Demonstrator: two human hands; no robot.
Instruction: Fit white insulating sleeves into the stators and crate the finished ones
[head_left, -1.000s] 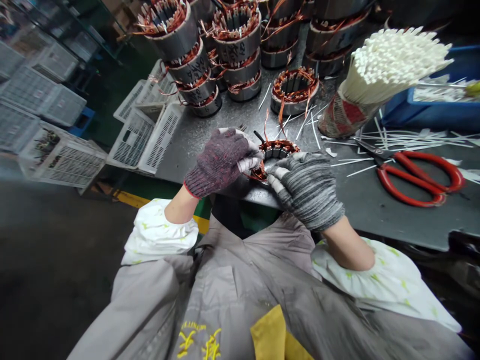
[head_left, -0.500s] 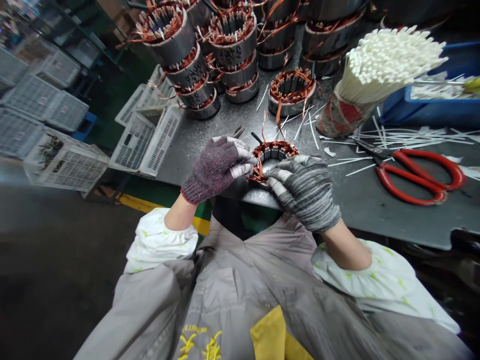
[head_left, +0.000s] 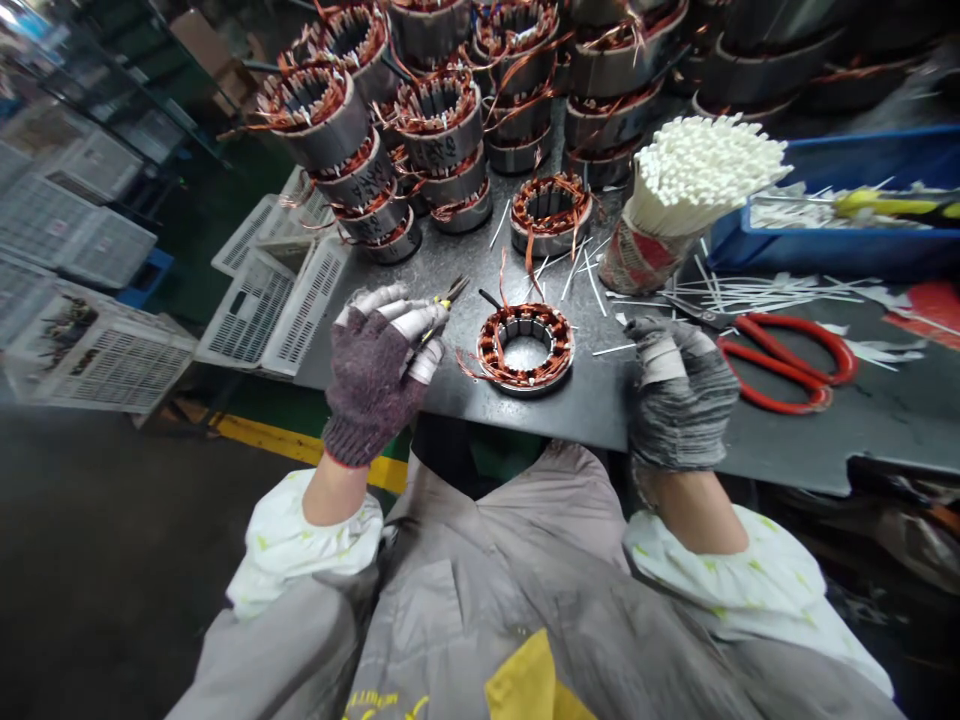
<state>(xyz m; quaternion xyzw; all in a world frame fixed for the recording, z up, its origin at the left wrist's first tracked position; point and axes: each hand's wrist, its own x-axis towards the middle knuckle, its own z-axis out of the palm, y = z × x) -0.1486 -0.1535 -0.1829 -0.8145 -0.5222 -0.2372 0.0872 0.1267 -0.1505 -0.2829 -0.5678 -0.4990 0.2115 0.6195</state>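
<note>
A ring-shaped motor stator [head_left: 559, 372] with copper windings lies on the bench in front of me, between my hands and touched by neither. A dark lead and loose copper wires stick out of its left side. My left hand [head_left: 386, 350], in a dark purple glove with taped fingers, is at the yellow-handled pliers [head_left: 452, 291]. Its fingers and thumb are apart over the handles; whether they touch them is unclear. To the stator's right, my right hand [head_left: 679, 390] in a grey striped glove has curled fingers, their tips hidden. Red-handled scissors [head_left: 799, 335] lie just beyond it.
Stacked stators [head_left: 442, 135] fill the back, with a single stator [head_left: 551, 215] before them. A wrapped bundle of white sticks [head_left: 649, 245] stands to the right. Loose white strips [head_left: 787, 290] lie beside a blue bin [head_left: 847, 255]. White crates [head_left: 247, 310] stand at the left.
Both hands have come off the stator and moved apart, the left toward the pliers and the right toward the scissors. My view has shifted slightly; the stator now shows fully.
</note>
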